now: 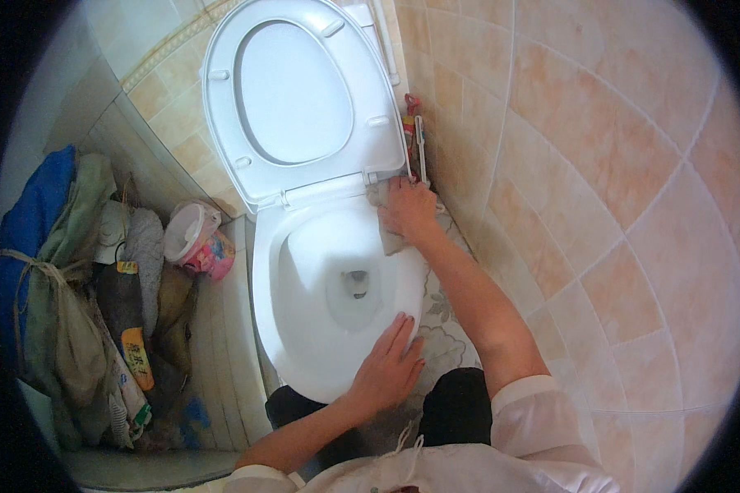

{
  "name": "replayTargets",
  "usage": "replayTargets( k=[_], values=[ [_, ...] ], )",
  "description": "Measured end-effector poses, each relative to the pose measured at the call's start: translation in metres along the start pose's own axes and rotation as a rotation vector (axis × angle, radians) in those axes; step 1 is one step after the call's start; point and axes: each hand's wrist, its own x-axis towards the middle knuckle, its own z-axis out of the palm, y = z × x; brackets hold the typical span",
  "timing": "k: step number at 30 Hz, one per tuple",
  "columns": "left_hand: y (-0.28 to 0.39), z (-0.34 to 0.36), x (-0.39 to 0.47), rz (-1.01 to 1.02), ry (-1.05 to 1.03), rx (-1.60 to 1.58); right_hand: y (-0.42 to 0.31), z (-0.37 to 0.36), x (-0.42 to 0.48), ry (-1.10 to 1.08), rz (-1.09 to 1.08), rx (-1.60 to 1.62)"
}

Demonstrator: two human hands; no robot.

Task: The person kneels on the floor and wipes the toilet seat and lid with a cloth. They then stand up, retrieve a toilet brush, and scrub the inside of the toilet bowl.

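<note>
A white toilet bowl (305,363) stands before me with its seat (370,80) and lid (296,92) raised. My right hand (407,206) presses a greyish cloth (391,237) onto the back right of the rim, close to the seat hinge (327,190). Part of the cloth is hidden under the fingers. My left hand (385,373) rests on the front right of the rim, fingers extended and holding nothing. A little water and a dark drain opening (359,280) show at the bottom of the bowl.
Tied blue and green bundles (43,265), a dark bag (123,302) and a pink-patterned plastic bucket (200,246) crowd a ledge at the left. A tiled wall (567,234) stands close on the right. Behind my right hand is a white-handled item (420,148).
</note>
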Motion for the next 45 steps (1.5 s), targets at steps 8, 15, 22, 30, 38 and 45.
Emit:
replayTargets(
  k=[8, 15, 22, 30, 38, 45],
  values=[
    [-0.014, 0.011, -0.007, 0.008, 0.265, -0.176, 0.008, 0.011, -0.062, 0.083, -0.105, 0.191],
    [-0.061, -0.058, -0.042, -0.276, 0.675, -0.033, 0.013, 0.01, -0.208, 0.105, -0.384, 0.397],
    [-0.102, -0.089, -0.09, -0.602, 1.062, -0.215, -0.057, 0.0, -0.281, -0.102, -0.809, 0.192],
    [-0.078, -0.087, -0.092, -0.646, 1.046, -0.182, -0.173, 0.054, -0.267, 0.152, -1.263, -0.052],
    [-0.081, -0.1, -0.123, -0.705, 1.002, -0.044, -0.067, 0.035, -0.264, 0.163, -1.471, 0.109],
    [-0.058, -0.076, -0.103, -0.694, 0.915, -0.098, 0.065, -0.018, -0.181, -0.223, -0.926, -0.055]
  ],
)
